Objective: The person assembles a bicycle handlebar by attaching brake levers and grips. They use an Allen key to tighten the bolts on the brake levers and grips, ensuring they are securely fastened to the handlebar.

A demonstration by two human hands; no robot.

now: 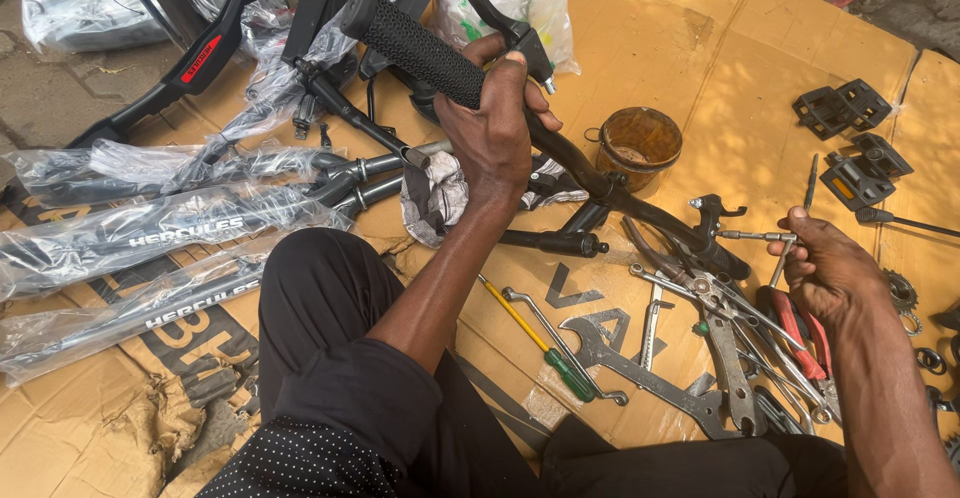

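Black handlebar (560,158) clamped in our left hand (495,128), our right hand (825,268) fingers closed on a T-shaped wrench (775,243), spanners (640,368) on cardboard (720,58).

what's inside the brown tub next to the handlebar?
The brown tub stands open on the cardboard sheet. Inside, a pale greasy smear shows on the bottom. The near wall hides the front part, and the handlebar crosses its base.
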